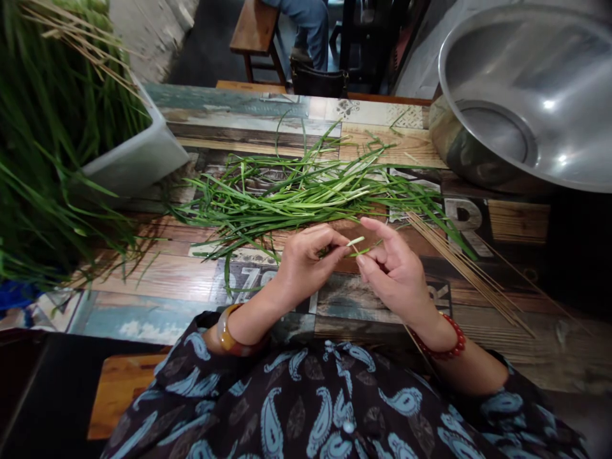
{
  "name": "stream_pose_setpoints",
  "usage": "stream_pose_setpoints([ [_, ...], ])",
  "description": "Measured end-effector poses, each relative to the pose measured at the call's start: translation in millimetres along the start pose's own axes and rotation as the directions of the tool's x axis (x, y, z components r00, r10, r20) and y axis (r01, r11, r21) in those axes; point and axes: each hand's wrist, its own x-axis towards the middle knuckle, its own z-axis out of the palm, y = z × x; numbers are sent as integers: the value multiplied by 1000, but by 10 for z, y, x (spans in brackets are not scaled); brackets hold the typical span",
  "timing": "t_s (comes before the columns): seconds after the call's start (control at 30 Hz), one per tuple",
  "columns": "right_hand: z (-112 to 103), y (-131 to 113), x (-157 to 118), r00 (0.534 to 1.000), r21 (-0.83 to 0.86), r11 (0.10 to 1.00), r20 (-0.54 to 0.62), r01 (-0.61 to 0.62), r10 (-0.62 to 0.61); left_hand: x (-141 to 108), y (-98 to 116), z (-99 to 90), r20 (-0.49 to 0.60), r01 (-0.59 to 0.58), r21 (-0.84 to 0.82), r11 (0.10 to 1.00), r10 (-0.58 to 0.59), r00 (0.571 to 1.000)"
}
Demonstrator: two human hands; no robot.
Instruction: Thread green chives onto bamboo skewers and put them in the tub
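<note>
Just in front of my chest both hands meet over a short green chive piece. My left hand pinches it between thumb and fingertips. In my right hand a thin wooden skewer is pinched, its tip near the chive; the index finger is raised and the skewer's lower end runs down past the wrist. Beyond my hands lies a loose pile of long green chives. Several thin wooden skewers rest on the table to the right of my right hand.
A white box heaped with chives, some skewers on top, fills the left side. A large steel bowl stands at the back right on the patterned table. Past the table are a wooden stool and a seated person's leg.
</note>
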Motion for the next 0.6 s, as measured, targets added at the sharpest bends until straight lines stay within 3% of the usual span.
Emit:
stream_pose_setpoints([
  [0.13,-1,5,5,1000,72,997,15,5,-6,-11,-11,25,46,15,-55,998,-12,999],
  [0.23,-21,-2,20,1000,121,993,21,-1,-2,12,-1,8,109,109,-182,977,-90,990],
  [0.43,-44,-21,46,998,163,985,28,-59,55,52,41,-46,355,391,-370,843,-260,898],
  [0.6,-25,-25,37,994,197,975,-18,-98,104,36,56,-36,303,499,-481,721,-397,866],
])
